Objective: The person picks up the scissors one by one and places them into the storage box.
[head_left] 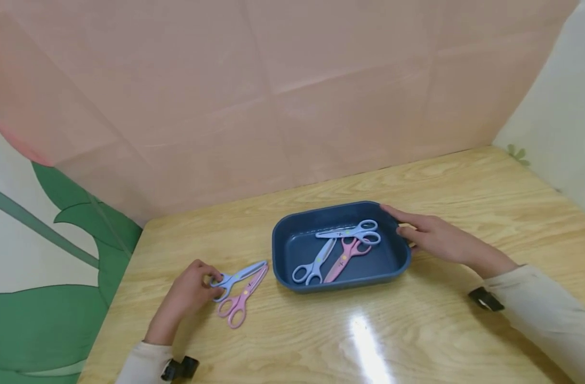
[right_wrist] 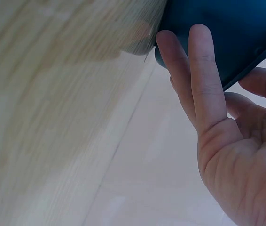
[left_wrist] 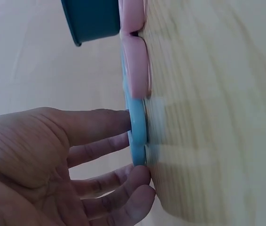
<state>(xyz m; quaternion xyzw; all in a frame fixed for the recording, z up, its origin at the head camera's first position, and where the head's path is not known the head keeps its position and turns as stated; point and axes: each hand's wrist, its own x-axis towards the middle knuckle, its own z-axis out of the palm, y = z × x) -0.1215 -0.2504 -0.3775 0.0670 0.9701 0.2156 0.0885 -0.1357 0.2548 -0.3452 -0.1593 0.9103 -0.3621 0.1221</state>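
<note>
On the wooden table, my left hand has its thumb and fingers at the handle loops of a pair of light blue scissors. In the left wrist view the thumb lies on the blue handle, with fingertips at its edge. Pink scissors lie right beside them, loops toward me. My right hand holds the right end of a dark blue tray, two straight fingers against its outer wall. Inside lie two light blue scissors and one pink pair, partly overlapping.
The wooden tabletop meets a pinkish sheet at its back edge. A wall with green leaf pictures stands at the left, a pale wall at the right. Black straps sit at both wrists.
</note>
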